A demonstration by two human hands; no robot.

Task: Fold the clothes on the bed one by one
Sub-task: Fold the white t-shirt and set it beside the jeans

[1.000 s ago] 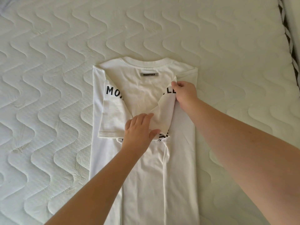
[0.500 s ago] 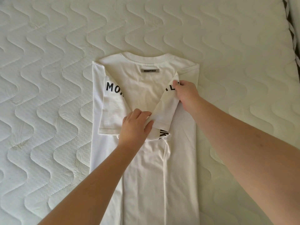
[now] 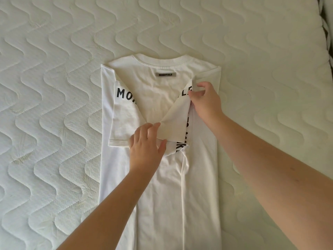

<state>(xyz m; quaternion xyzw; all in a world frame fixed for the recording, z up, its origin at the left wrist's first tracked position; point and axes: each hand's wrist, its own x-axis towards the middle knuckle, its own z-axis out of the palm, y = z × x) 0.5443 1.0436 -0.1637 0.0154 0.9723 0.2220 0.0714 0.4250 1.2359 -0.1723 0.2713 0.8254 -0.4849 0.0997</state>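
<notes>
White T-shirt (image 3: 162,186) lies flat and lengthwise on the bed (image 3: 54,105), collar at the far end, both long sides already folded in toward the middle so that it forms a narrow strip running down to the near edge of the view. A small grey label (image 3: 166,74) sits just below the ribbed collar, and black printed letters show on the folded-in parts, partly hidden by the folds. The left hand (image 3: 146,148) rests palm down on the middle of the shirt, its fingers fairly straight and spread; its fingertips lie under or against the lower corner of the right sleeve (image 3: 175,127), and the thumb points to the right beneath that sleeve's hem. Whether it pinches the cloth or only presses on it I cannot tell for sure; the grip looks relaxed and flat. The right hand (image 3: 205,101) holds the upper edge of the same sleeve near the shoulder, the thumb and curled fingers pinching the fabric. That sleeve lies slantwise across the chest, slightly lifted at its edge. The left sleeve (image 3: 124,123) lies flat, folded inward. Around the shirt spreads the bed's white quilted cover with its wavy stitching.
</notes>
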